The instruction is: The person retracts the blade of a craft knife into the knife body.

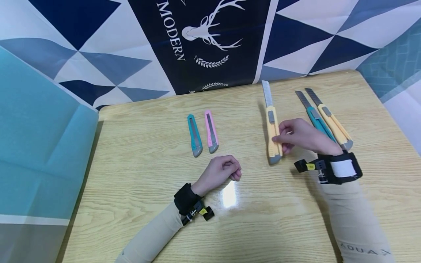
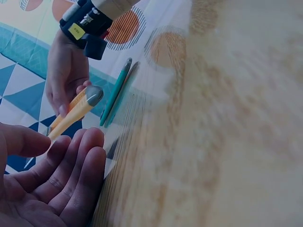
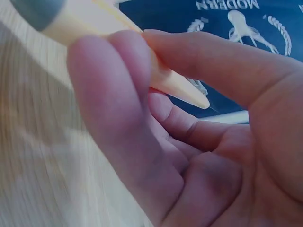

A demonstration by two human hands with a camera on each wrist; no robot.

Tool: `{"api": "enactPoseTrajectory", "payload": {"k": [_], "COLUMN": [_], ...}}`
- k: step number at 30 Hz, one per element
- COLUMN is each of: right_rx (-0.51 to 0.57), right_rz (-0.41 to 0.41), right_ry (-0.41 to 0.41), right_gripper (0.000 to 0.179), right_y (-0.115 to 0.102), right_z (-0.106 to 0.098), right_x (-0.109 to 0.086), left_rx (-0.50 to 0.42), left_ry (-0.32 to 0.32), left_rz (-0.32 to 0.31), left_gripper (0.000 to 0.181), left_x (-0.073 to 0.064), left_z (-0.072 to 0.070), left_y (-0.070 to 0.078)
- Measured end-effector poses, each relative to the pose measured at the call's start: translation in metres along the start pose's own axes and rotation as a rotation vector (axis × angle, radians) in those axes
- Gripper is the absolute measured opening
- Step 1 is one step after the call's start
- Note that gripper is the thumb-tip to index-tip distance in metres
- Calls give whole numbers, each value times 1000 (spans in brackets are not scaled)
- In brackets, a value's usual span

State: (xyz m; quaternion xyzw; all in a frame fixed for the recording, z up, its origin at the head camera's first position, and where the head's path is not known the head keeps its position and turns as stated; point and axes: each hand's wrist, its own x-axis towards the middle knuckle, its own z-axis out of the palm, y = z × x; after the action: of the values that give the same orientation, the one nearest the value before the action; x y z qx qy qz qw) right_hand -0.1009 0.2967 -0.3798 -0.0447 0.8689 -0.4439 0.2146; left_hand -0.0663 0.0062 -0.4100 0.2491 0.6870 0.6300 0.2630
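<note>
I am monitoring the right hand (image 1: pixel 302 137) pinching a yellow snap-off utility knife (image 1: pixel 271 129) above the wood-grain table (image 1: pixel 141 171), between the small pink cutter (image 1: pixel 211 132) and large teal cutter (image 1: pixel 316 118), while the left hand (image 1: pixel 219 172), loosely curled, is holding nothing.

The right hand (image 1: pixel 297 137) hides some of the handle edge on the held yellow cutter (image 1: pixel 272 131), whose grey butt (image 3: pixel 37 10) is cropped in the right wrist view. To that cutter's right, in the head view, the large teal cutter (image 1: pixel 319 123) loses its lower end behind the wrist (image 1: pixel 332 147). Below the cutter, both sleeves (image 1: pixel 356 219) run past the bottom edge, and I can't read the yellow tags (image 1: pixel 310 167); beyond it, the deer panel (image 1: pixel 184 73) is cut at the top. In the left wrist view the surface (image 2: pixel 213 142) is blurred.
</note>
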Motion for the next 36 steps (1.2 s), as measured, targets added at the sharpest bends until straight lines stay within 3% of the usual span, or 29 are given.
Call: {"api": "enactPoseTrajectory", "payload": {"k": [13, 20, 23, 25, 32, 36], "right_rx": [170, 202, 224, 221, 199, 175], "right_rz": [-127, -164, -166, -159, -174, -201], "right_ry": [-125, -128, -136, -141, -150, -122], "right_gripper": [20, 16, 17, 18, 14, 11], "right_y": [-18, -23, -24, -24, -25, -25], "right_z": [41, 59, 63, 64, 64, 64], "right_x": [17, 22, 24, 25, 25, 25], "left_rx": [4, 72, 85, 73, 76, 85], "left_ry": [34, 63, 56, 45, 12, 3], "left_rz": [-29, -44, -41, -32, -29, -38], "left_gripper": [19, 17, 15, 14, 13, 12], "left_x": [2, 9, 10, 9, 3, 1], "left_z": [1, 1, 1, 1, 2, 2], "left_y": [-1, -28, -32, -30, -3, 1]}}
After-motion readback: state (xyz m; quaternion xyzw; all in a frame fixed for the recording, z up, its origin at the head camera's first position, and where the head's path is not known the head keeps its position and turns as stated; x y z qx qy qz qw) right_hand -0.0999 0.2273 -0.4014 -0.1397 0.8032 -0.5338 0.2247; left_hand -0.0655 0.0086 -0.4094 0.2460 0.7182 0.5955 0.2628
